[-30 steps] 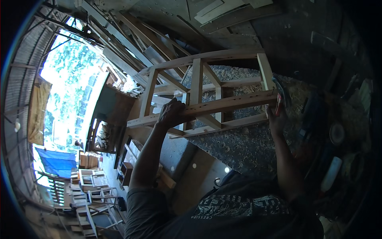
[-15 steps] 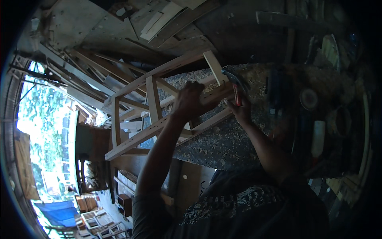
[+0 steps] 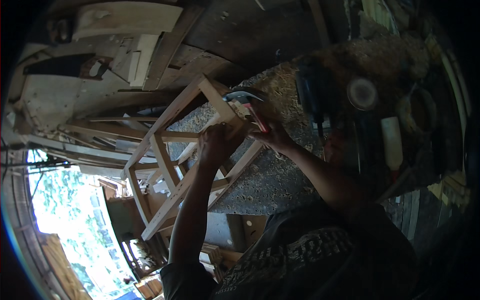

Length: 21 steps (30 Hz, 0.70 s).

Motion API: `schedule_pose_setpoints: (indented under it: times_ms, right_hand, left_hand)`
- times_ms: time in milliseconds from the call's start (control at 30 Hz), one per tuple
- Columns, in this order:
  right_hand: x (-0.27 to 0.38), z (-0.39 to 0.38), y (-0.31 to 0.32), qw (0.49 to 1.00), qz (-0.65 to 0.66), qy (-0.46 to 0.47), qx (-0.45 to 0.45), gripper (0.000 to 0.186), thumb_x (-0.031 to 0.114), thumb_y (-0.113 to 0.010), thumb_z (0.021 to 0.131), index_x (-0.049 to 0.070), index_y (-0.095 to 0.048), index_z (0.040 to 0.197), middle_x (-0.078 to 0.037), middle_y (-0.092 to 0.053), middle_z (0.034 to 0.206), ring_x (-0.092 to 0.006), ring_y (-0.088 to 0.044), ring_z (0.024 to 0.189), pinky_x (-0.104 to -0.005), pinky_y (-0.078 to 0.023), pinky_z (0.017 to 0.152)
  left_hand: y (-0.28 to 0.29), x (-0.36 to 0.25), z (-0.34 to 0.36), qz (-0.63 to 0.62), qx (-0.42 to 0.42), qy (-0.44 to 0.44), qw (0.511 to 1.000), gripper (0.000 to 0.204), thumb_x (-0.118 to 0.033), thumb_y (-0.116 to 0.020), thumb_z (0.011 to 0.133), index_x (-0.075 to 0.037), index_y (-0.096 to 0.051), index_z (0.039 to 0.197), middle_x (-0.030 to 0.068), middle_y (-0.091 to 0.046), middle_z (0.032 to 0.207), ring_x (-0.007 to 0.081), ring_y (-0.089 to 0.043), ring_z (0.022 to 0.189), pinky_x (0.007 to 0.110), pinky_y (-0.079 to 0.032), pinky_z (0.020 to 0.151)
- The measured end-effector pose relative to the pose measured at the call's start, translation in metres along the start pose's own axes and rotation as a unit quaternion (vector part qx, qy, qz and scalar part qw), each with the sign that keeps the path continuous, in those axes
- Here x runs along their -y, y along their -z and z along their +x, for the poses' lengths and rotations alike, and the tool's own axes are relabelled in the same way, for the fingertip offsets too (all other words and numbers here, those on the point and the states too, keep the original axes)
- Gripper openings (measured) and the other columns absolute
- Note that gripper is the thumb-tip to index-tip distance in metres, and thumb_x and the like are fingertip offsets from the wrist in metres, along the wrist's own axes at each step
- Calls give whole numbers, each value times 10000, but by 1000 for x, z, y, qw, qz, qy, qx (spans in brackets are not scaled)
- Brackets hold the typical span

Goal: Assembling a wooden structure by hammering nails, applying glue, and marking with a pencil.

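On the surface (image 3: 272,187), the wooden frame (image 3: 164,161) is gripped by the left hand (image 3: 217,144), seemingly for steadiness, while a red-handled hammer (image 3: 260,120) is held in the right hand (image 3: 275,137).

Left fingers (image 3: 215,131) on wooden frame (image 3: 164,162), right fingers (image 3: 257,135) around red-handled hammer (image 3: 261,120)

Two hands near the centre, one left hand (image 3: 217,143) and one right hand (image 3: 275,136). One hammer (image 3: 259,120) at twelve o'clock. One wooden frame (image 3: 163,160) at nine. Two forearms (image 3: 320,175), at seven and four. One shirt (image 3: 310,260) at five. One white bottle (image 3: 392,142) at three. One disc (image 3: 362,93) at two. Two saws (image 3: 55,66) at ten, the upper one dim. Boards (image 3: 100,130) between nine and ten overlap too much for counting.
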State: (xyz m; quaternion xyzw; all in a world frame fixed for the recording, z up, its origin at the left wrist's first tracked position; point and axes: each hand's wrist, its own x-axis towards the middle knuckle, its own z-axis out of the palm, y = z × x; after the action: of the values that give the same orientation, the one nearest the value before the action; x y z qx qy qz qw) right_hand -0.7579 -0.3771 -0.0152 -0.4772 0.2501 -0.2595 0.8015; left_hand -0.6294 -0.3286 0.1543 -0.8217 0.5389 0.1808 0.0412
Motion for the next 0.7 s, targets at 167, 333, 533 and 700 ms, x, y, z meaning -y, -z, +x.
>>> schedule_pose_setpoints:
  times_ms: [167,333,533,700]
  right_hand:
    - [-13,11,5,986,-5,165,-3,406,194,-745,861,47,-588,1205,-81,-639,993,-163,-621,936,-353,-495,848]
    - [-5,11,14,983,-79,161,31,466,206,-759,852,65,-576,1257,-104,-654,1114,-184,-618,1020,-343,-490,890]
    - [-5,19,22,975,-113,185,48,434,222,-763,849,74,-599,1223,-99,-668,1104,-206,-628,1040,-340,-497,899]
    - [-3,22,23,975,-120,177,59,443,224,-773,840,53,-599,1209,-110,-675,1075,-208,-641,999,-343,-508,873]
  left_hand:
    - [-1,-4,2,26,-35,-11,999,556,-590,-669,790,-37,-723,807,194,-673,733,346,-680,721,458,-515,700]
    - [-8,5,0,23,-88,-46,995,532,-534,-713,783,-2,-693,798,224,-661,736,387,-672,715,487,-521,685]
    - [-11,23,4,52,-72,-100,991,458,-420,-772,756,12,-644,836,228,-669,801,399,-669,734,487,-526,662]
    - [-12,23,4,36,-98,-98,990,449,-422,-762,768,12,-652,802,224,-663,757,390,-674,718,475,-530,647]
